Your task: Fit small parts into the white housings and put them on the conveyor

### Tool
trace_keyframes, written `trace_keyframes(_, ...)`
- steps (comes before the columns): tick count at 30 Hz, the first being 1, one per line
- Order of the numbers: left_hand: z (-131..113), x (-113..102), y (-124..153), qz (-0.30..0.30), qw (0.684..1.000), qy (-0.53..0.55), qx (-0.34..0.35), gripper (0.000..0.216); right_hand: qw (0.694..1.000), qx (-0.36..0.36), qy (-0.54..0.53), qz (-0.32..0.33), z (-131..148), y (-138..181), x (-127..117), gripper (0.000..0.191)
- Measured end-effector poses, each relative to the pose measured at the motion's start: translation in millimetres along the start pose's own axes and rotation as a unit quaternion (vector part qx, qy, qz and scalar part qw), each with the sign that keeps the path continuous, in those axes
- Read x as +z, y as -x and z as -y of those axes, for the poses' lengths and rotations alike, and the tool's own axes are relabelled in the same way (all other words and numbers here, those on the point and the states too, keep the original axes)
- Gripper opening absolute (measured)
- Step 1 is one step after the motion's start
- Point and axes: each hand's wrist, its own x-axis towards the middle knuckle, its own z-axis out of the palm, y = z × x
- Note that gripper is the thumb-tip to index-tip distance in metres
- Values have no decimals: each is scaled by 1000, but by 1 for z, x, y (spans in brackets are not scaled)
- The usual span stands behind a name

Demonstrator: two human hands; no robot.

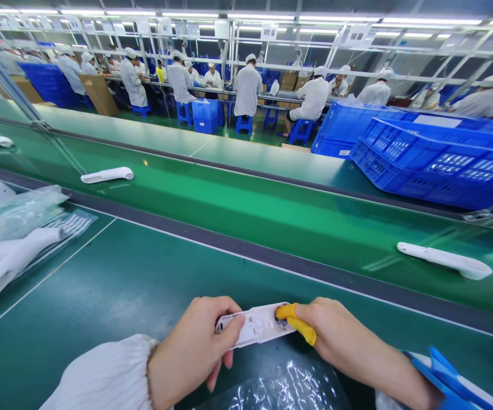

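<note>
A long white plastic housing (pixel 257 324) with a hollow, ribbed inner face lies across both my hands, just above the green bench. My left hand (pixel 212 336) grips its left end, thumb on top and fingers underneath. At the other end, my right hand (pixel 321 322) wears yellow finger covers (pixel 301 326) and pinches the housing. One covered finger presses at a small round dark part (pixel 280 318) seated in the housing, which the finger partly hides. Below the hands lies a sheet of clear bubbly plastic film (pixel 284 390).
Similar white parts lie on the green conveyor belt: one at right (pixel 445 261), another at left (pixel 107 175). Clear bags with white parts (pixel 20 245) lie on the bench at left. Blue crates (pixel 443 154) stand beyond the belt. People in white coats (pixel 249 85) sit farther back.
</note>
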Motion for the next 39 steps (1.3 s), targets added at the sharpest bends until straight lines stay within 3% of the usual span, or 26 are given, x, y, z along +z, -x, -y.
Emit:
trace_keyframes(4,0,0,0,1,1000,-4,9,27,991,-58,114,25,-1,2,-2,36)
trace_keyframes(9,2,0,0,1,1000,-7,5,26,975,-115,187,-30,-1,6,-1,30)
trace_keyframes(16,1,0,5,-1,1000,-9,-5,27,986,-101,116,-64,-7,17,-7,34)
trace_keyframes(23,0,-1,8,-14,999,-49,-17,27,984,-62,35,-164,-13,26,-11,24)
trace_keyframes(39,0,-4,10,-2,999,-22,-36,29,988,-22,-35,-147,-16,28,1,23)
